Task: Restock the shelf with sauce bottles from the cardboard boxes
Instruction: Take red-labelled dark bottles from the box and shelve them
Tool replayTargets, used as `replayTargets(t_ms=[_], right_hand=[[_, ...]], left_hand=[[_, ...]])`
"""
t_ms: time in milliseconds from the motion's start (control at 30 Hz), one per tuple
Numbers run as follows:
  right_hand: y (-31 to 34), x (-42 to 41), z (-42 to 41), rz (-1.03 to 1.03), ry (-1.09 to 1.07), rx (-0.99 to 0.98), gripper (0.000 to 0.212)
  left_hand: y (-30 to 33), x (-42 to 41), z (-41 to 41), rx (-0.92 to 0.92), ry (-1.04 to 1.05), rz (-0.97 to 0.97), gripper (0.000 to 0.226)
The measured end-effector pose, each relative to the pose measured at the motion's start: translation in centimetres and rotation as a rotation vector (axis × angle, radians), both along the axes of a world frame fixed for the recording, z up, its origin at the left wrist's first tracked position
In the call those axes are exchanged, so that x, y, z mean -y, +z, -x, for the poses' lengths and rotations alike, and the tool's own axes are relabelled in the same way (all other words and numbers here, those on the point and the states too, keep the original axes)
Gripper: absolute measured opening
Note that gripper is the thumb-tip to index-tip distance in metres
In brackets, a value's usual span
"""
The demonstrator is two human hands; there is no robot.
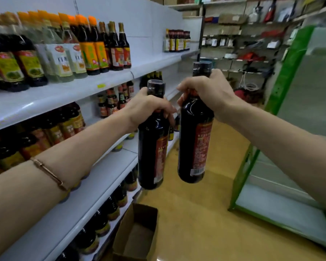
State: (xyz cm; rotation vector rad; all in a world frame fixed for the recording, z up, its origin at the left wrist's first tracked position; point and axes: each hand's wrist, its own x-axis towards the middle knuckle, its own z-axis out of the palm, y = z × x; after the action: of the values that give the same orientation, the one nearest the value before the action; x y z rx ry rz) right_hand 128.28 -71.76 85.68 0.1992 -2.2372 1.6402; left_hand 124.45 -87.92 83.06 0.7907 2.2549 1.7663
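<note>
Brown cardboard box (pixel 137 234) sits open on the yellow floor (pixel 196 213) at the foot of the white shelf (pixel 102 178), nearest the camera, and no bottles show in the part of it in view. Above it the left hand (pixel 149 108), with a bracelet (pixel 49 173) on that forearm, has its fingers wrapped round the neck of a dark sauce bottle (pixel 151 147), while just beside it the right hand (pixel 209 91) grips the neck of a second dark bottle (pixel 195 136), both upright in mid-air in the aisle. Farther off, rows of bottles (pixel 94 48) line the shelf's tiers, and a green rack (pixel 282 87) stands to the right.

shelf (pixel 68 95) left, box (pixel 137 232) on floor
</note>
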Motion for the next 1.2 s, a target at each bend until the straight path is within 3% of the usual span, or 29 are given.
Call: replayTargets(t_ms=[300,567,767,1033,1200], right_hand=[[-0.6,-4.6,10.3,-0.063,-0.022,-0.007,0.024],[2.5,-8.6,23.6,-0.089,-0.040,-0.092,0.022],[2.7,-12.0,31.9,-0.028,-0.066,-0.088,0.024],[0.2,-16.6,46.4,0.033,0.007,-0.040,0.029],[2.1,-19.7,56.5,-0.009,0.146,-0.036,0.030]], left_hand=[[-0.7,-5.4,11.1,-0.062,-0.087,-0.051,0.019],[2.2,-9.0,24.9,-0.131,-0.056,-0.067,0.019],[2.9,-11.8,34.1,-0.074,-0.102,-0.070,0.017],[1.0,-17.0,47.3,-0.057,-0.082,-0.026,0.016],[1.7,-20.2,56.3,-0.049,0.051,-0.028,0.016]])
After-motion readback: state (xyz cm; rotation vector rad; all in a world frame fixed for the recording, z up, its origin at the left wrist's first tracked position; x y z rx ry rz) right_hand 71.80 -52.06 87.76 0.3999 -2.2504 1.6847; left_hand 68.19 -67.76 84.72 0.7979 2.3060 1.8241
